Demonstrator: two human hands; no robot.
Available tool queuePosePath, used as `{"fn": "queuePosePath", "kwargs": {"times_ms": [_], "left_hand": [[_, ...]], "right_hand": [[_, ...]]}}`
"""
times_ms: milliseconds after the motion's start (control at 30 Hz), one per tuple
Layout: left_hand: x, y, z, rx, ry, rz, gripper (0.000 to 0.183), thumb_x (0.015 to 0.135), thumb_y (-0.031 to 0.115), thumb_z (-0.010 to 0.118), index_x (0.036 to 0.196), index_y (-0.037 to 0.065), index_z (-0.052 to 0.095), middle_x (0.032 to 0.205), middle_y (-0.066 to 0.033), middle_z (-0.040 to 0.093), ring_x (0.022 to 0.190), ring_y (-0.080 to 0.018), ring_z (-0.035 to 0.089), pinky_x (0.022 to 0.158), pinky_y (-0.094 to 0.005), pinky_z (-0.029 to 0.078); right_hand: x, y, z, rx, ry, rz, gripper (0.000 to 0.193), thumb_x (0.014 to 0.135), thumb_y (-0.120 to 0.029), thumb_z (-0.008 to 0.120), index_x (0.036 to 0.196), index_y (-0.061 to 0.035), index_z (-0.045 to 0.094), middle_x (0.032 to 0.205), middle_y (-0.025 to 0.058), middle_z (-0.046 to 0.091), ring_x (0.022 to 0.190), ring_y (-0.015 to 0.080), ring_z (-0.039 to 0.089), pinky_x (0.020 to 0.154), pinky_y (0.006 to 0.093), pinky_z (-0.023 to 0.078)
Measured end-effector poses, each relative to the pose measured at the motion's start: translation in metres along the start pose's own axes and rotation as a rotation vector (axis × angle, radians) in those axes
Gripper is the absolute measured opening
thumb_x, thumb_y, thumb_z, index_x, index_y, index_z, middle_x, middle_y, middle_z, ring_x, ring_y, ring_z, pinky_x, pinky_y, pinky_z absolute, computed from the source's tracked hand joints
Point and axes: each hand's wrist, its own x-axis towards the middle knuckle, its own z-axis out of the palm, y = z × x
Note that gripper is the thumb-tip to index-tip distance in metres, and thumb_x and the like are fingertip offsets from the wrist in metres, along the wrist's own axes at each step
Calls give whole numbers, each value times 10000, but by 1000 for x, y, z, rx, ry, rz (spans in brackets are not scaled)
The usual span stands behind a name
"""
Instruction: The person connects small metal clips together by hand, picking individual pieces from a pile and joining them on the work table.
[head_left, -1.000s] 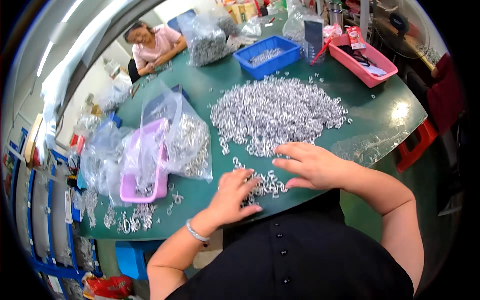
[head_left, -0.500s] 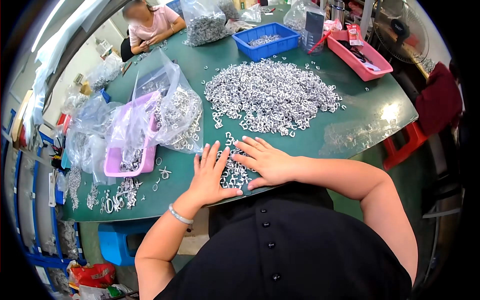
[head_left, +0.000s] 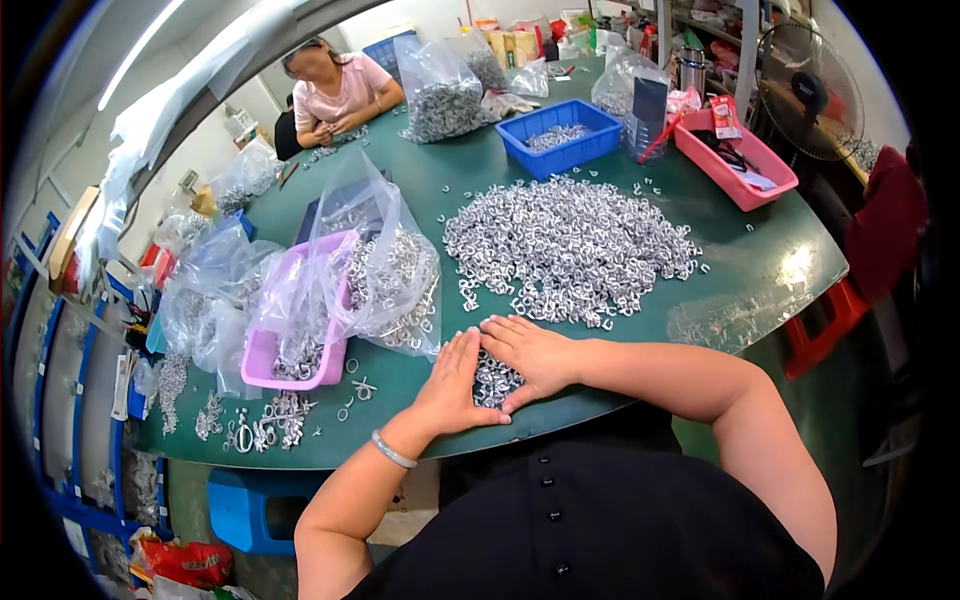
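Both my hands lie on the green table (head_left: 375, 430) near its front edge, fingertips close together and thumbs meeting at the bottom. Between them a small heap of silvery, horseshoe-shaped metal pieces (head_left: 493, 382) is ringed in. My left hand (head_left: 450, 390), with a pale bangle on its wrist, rests flat with fingers stretched out along the heap's left side. My right hand (head_left: 535, 362) lies flat along the right side, also gripping nothing. Just beyond my fingers spreads a large pile of the same kind of pieces (head_left: 570, 245). Pieces under my palms are hidden.
To the left stand a lilac tray (head_left: 335, 368) and a transparent bag of metal parts (head_left: 400, 270), with loose rings (head_left: 243, 436) nearby. A blue tray (head_left: 562, 152) and a pink tray (head_left: 745, 185) sit farther back. Across the table sits a person (head_left: 345, 90).
My hands have drawn together, fingertips closing in and the metal pieces gathered into a tighter heap between them. The view has tilted, so the table appears lower and farther right.
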Motion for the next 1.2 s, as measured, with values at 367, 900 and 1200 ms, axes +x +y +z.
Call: {"fn": "queuePosePath", "kwargs": {"times_ms": [367,900,1200], "left_hand": [[6,4,-2,-55,58,103,1205,659,483,840,1514,-8,147,1499,-270,292,1408,-439,260,1166,-503,200],[5,2,2,-152,89,183,1064,683,351,853,1490,2,253,1422,-234,407,1311,-395,403,1091,-453,353],[5,3,5,-204,124,182,950,732,313,819,1476,16,308,1373,-204,463,1259,-379,456,1056,-433,385]], "right_hand": [[-11,0,-7,246,60,-137,716,814,-421,716,1318,18,460,1324,258,420,1269,425,396,1097,495,308],[-13,-1,4,93,106,-90,675,856,-400,675,1329,18,434,1368,277,412,1301,448,382,1107,493,311],[-15,0,6,146,137,-111,572,851,-307,695,1297,-28,471,1317,223,444,1258,415,425,1058,470,374]]}}
